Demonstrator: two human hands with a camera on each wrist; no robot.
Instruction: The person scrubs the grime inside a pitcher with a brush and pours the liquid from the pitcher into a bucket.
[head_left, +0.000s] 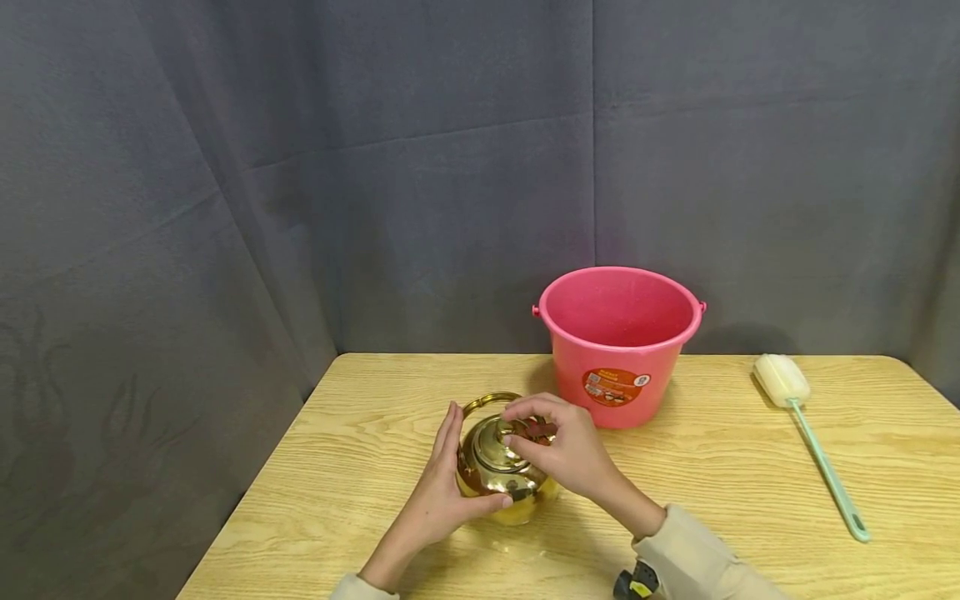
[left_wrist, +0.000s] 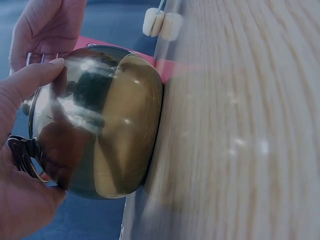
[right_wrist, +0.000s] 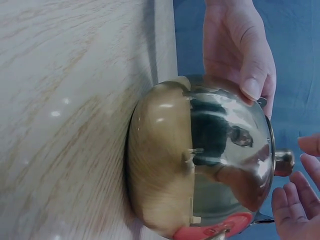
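Observation:
A shiny gold-coloured kettle (head_left: 491,487) stands upright on the wooden table, its arched handle (head_left: 483,401) raised above the lid. My left hand (head_left: 435,500) holds the kettle's left side, with the thumb across the front of the body and the fingers along the far side. Over the lid is my right hand (head_left: 570,450), thumb and forefinger spread on either side of the knob. In the right wrist view, a small gap separates those fingertips from the lid knob (right_wrist: 284,162). The lid sits on the kettle.
Behind the kettle and to its right stands a pink bucket (head_left: 645,379) with an orange label. A sponge brush (head_left: 782,382) with a long pale green handle lies at the table's right side. Grey cloth (head_left: 465,208) hangs behind the table (head_left: 300,492) and along its left.

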